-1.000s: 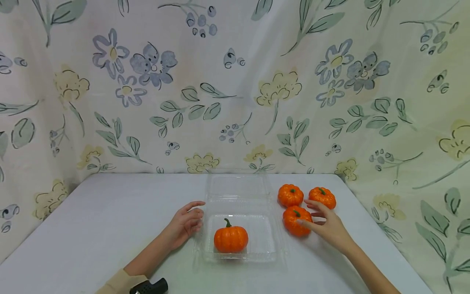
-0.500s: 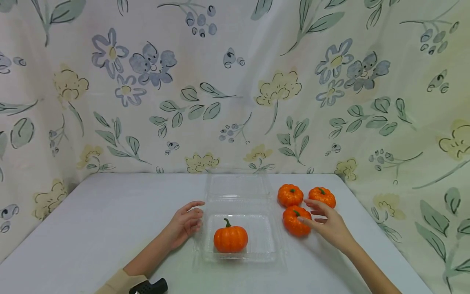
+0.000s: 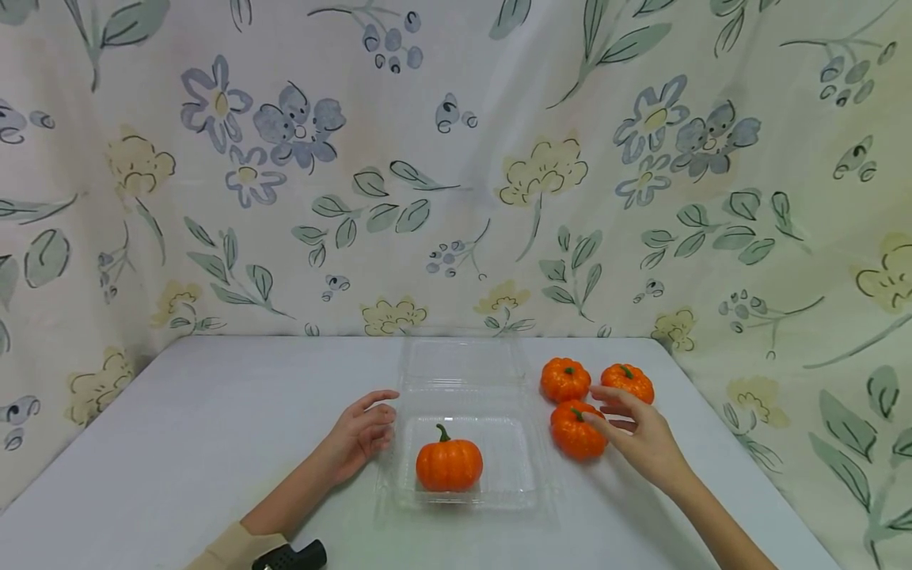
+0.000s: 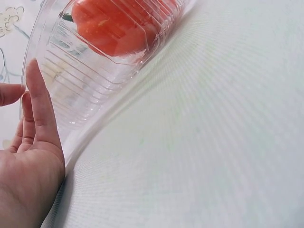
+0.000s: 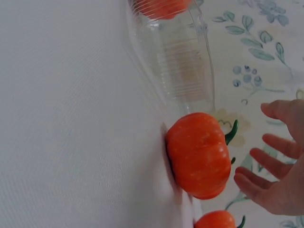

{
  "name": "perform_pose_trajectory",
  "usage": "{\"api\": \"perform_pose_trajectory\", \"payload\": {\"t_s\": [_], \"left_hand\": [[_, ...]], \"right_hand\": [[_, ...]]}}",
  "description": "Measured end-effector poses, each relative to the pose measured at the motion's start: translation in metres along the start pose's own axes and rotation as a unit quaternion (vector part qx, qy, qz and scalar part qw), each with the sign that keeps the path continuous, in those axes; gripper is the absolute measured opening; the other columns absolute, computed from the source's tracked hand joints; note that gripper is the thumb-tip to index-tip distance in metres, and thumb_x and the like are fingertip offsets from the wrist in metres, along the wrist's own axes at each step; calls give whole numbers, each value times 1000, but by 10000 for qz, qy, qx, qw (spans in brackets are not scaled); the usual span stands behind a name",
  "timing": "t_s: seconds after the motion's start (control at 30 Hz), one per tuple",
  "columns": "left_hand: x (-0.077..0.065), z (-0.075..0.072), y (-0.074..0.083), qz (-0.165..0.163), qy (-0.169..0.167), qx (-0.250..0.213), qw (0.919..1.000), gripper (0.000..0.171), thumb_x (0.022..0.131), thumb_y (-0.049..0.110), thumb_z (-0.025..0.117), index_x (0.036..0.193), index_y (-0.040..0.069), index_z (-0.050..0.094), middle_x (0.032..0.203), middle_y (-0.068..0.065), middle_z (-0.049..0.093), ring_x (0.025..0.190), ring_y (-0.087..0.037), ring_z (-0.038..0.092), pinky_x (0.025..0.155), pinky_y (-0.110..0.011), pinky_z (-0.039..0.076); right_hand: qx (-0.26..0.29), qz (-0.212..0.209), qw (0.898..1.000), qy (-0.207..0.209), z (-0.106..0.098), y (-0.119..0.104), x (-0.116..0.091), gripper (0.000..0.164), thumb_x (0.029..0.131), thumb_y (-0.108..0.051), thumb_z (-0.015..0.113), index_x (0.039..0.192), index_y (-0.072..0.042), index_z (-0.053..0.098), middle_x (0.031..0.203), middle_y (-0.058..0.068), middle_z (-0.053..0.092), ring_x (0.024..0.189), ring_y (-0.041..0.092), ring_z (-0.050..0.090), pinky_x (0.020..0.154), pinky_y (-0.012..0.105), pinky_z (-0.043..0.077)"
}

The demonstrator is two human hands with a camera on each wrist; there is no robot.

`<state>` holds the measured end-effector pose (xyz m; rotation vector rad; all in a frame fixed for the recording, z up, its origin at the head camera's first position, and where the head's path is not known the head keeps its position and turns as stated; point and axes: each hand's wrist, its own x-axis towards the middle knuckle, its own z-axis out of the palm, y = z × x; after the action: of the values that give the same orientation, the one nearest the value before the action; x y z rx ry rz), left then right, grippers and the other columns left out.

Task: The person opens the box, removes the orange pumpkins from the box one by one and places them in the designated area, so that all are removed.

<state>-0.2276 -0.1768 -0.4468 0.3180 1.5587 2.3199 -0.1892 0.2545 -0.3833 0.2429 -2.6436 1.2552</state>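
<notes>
An open clear plastic clamshell box [image 3: 509, 459] lies on the table, its lid [image 3: 463, 360] folded back. Inside it, toward the left, sits an orange toy pumpkin [image 3: 449, 465] with a green stem. My left hand [image 3: 356, 439] is beside the box's left edge with fingers fairly straight; whether the fingertips touch the plastic I cannot tell. Right of the box, my right hand [image 3: 644, 439] spreads its fingers and thumb over the nearest loose pumpkin [image 5: 199, 156]. In the right wrist view a gap shows between this hand and the pumpkin. Neither hand holds anything.
Two more orange pumpkins stand behind the near one: one pumpkin [image 3: 565, 379] close to the lid, another pumpkin [image 3: 627, 382] farther right. A white table [image 3: 271, 396] bears everything. Behind it hangs a floral curtain [image 3: 456, 198]. A black strap device [image 3: 290, 556] is on the left wrist.
My right thumb has risen slightly over the near pumpkin. The left hand, the box and the pumpkins keep their places; the head view shifts a little.
</notes>
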Motion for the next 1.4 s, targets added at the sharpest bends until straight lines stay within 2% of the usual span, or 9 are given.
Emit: {"api": "perform_pose_trajectory", "payload": {"t_s": [0.13, 0.2, 0.47, 0.9, 1.1, 1.4], "left_hand": [[-1, 1, 1, 28, -39, -36, 10000, 22, 109, 8, 47, 127, 17, 56, 91, 8, 65, 69, -5, 60, 70, -14, 56], [-1, 1, 1, 32, -37, -48, 10000, 22, 109, 7, 48, 127, 17, 56, 91, 8, 65, 69, -5, 61, 70, -14, 56], [-1, 0, 0, 16, -43, -35, 10000, 23, 109, 7, 47, 129, 16, 55, 93, 7, 65, 70, -6, 61, 70, -14, 56], [0, -1, -1, 21, -30, -14, 10000, 23, 109, 7, 48, 129, 15, 54, 92, 7, 64, 69, -5, 61, 68, -14, 56], [1, 0, -1, -4, 14, -37, 10000, 22, 109, 7, 48, 128, 15, 55, 91, 7, 64, 69, -6, 61, 67, -14, 55], [0, -1, -1, -23, 8, -44, 10000, 22, 109, 9, 47, 130, 14, 54, 92, 6, 64, 70, -6, 61, 69, -14, 56]], "right_hand": [[123, -138, 9998, 41, 2, -3, 0, 42, 99, -17, 76, 134, 2, 64, 133, 22, 68, 117, 40, 68, 88, 15, 55], [158, -208, 9996, 50, 4, -5, 1, 40, 99, -15, 75, 133, 2, 65, 132, 21, 69, 115, 40, 68, 87, 12, 52], [184, -385, 9991, 13, 10, -17, 2, 38, 98, -15, 76, 131, 2, 66, 129, 21, 70, 114, 39, 69, 92, 30, 61], [378, -526, 9976, -248, 22, -36, 9, 39, 100, -16, 74, 133, 2, 66, 131, 20, 68, 115, 38, 68, 95, 35, 61], [365, -558, 9975, -212, 24, -42, 13, 36, 100, -17, 74, 131, -1, 68, 129, 17, 70, 114, 34, 69, 96, 39, 61], [507, -598, 9962, -382, 30, -56, 15, 37, 100, -17, 74, 134, -6, 68, 130, 12, 70, 115, 33, 69, 98, 46, 59]]}}
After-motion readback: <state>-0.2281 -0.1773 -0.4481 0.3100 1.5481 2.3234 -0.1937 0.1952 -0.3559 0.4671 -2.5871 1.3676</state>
